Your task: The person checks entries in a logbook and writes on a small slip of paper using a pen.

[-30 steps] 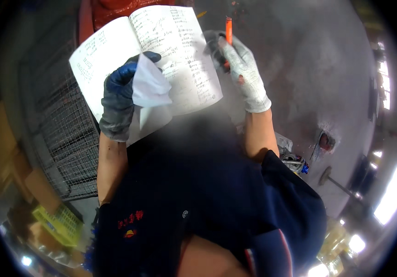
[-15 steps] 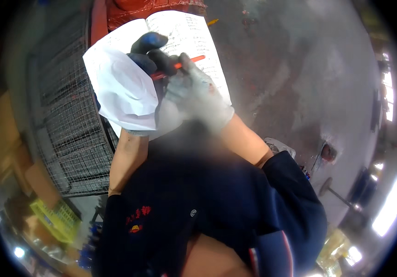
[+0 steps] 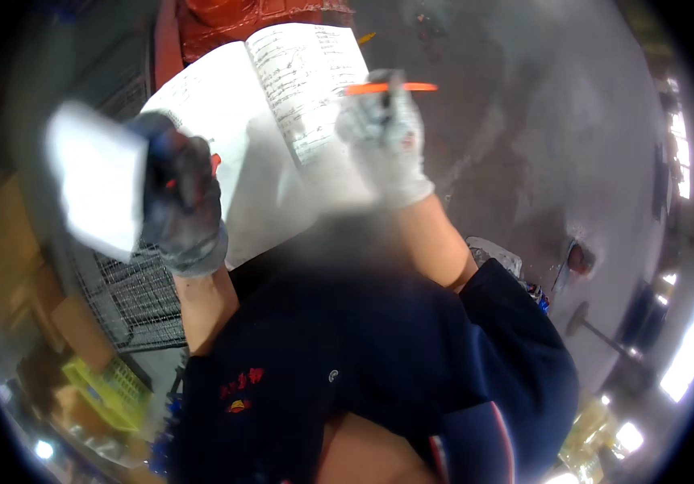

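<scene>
My left hand (image 3: 181,194), in a dark work glove, is closed on a white sheet of paper (image 3: 93,181), blurred by motion. A small red piece (image 3: 216,164) shows at the edge of that glove; I cannot tell what it is. My right hand (image 3: 391,145) wears a whitish glove with dark fingertips and grips an orange-red pen (image 3: 419,87), which lies nearly level across its fingers. Beneath and between both hands an open notebook (image 3: 226,105) is spread out. Handwriting fills much of its right page; the left page looks mostly blank.
A red, plastic-like surface (image 3: 242,24) lies beyond the notebook. To the left are a wire mesh rack (image 3: 133,302), brown cartons (image 3: 81,327) and a yellow-green crate (image 3: 109,391). A grey floor (image 3: 516,121) stretches away on the right, with a thin yellow object (image 3: 367,37) near the notebook's far corner.
My hands have come apart from each other over the notebook. The left swung left with the paper, baring the left page; the right moved right and slightly up with the pen.
</scene>
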`<state>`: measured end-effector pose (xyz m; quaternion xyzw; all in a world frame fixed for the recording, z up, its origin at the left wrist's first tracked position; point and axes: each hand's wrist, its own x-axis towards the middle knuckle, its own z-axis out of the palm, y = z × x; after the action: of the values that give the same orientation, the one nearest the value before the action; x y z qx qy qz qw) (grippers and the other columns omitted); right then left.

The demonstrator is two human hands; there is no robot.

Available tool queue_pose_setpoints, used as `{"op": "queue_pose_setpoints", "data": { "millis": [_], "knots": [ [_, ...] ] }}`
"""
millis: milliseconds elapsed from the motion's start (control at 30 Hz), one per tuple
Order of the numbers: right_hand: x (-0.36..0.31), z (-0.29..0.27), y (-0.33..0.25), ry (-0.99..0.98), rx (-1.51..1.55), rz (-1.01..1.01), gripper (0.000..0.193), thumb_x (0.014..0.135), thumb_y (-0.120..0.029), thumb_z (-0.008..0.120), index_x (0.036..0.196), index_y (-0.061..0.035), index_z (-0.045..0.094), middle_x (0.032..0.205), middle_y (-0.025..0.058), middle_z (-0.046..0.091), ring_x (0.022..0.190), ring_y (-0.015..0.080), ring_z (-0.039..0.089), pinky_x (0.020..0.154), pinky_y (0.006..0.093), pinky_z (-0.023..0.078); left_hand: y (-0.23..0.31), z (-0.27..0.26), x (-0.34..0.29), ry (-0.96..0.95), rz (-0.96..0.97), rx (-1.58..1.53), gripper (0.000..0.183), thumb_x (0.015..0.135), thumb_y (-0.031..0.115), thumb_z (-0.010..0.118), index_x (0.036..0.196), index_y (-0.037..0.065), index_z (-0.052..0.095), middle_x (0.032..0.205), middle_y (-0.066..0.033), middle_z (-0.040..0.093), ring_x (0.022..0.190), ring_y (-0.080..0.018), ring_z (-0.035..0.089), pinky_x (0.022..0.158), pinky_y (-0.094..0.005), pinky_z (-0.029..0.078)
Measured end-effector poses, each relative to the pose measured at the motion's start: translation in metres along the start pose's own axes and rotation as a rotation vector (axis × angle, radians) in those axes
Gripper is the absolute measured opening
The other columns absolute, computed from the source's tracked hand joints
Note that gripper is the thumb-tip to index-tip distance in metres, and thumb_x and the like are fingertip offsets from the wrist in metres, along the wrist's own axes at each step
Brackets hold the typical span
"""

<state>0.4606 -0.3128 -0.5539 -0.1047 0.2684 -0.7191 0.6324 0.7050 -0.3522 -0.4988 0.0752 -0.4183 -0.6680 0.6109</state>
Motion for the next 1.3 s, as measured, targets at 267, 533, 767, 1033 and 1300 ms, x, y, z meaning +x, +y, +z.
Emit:
{"op": "queue_pose_setpoints", "data": {
  "millis": [267,533,767,1033,1300],
  "knots": [
    [-0.007,0.027,-0.017,-0.225,-0.449,-0.241,0.058,0.103,-0.036,0.059,0.139,0.0063,0.040,0.122,0.0258,0.063,0.106,0.0330,0.069,0.093,0.0419,0.057,-0.034,0.039,-0.004,0.415,-0.135,1.058,0.014,0.087,0.010,0.081,0.096,0.001,0.076,0.079,0.0000,0.071,0.064,-0.0036,0.055,0.059,-0.0196,0.045],
    [-0.013,0.050,-0.011,-0.299,-1.116,-0.492,0.071,0.080,-0.013,0.082,0.139,-0.0023,0.044,0.132,0.0150,0.058,0.128,0.0237,0.055,0.107,0.0349,0.045,-0.044,0.046,-0.009,0.337,-0.205,1.141,0.009,0.089,0.010,0.079,0.093,0.003,0.076,0.073,0.0025,0.067,0.061,-0.0018,0.052,0.055,-0.0187,0.040],
    [-0.007,0.044,-0.022,-0.085,-0.884,-0.197,0.039,0.081,-0.006,0.080,0.117,-0.0016,0.065,0.114,0.0073,0.060,0.102,0.0147,0.062,0.088,0.0282,0.053,-0.036,0.034,-0.009,0.448,-0.463,0.732,0.009,0.092,0.019,0.075,0.092,0.010,0.075,0.076,-0.0014,0.069,0.046,-0.0035,0.042,0.043,-0.0212,0.029],
    [-0.006,0.040,-0.029,-0.042,-0.954,-0.137,0.041,0.082,-0.009,0.082,0.119,-0.0012,0.065,0.115,0.0078,0.062,0.102,0.0140,0.063,0.089,0.0275,0.055,-0.036,0.024,-0.015,0.461,-0.503,0.676,0.010,0.093,0.019,0.074,0.091,0.009,0.075,0.076,-0.0013,0.068,0.046,-0.0044,0.042,0.042,-0.0218,0.030],
    [-0.002,0.034,-0.015,-0.078,-0.930,-0.131,0.041,0.083,-0.012,0.083,0.117,0.0004,0.065,0.111,0.0057,0.063,0.099,0.0128,0.060,0.086,0.0267,0.051,-0.045,0.017,-0.021,0.387,-0.628,0.529,0.047,0.094,0.029,0.074,0.132,0.004,0.061,0.069,0.0040,0.057,0.050,-0.0045,0.041,0.045,-0.0224,0.030]
  ]
}}
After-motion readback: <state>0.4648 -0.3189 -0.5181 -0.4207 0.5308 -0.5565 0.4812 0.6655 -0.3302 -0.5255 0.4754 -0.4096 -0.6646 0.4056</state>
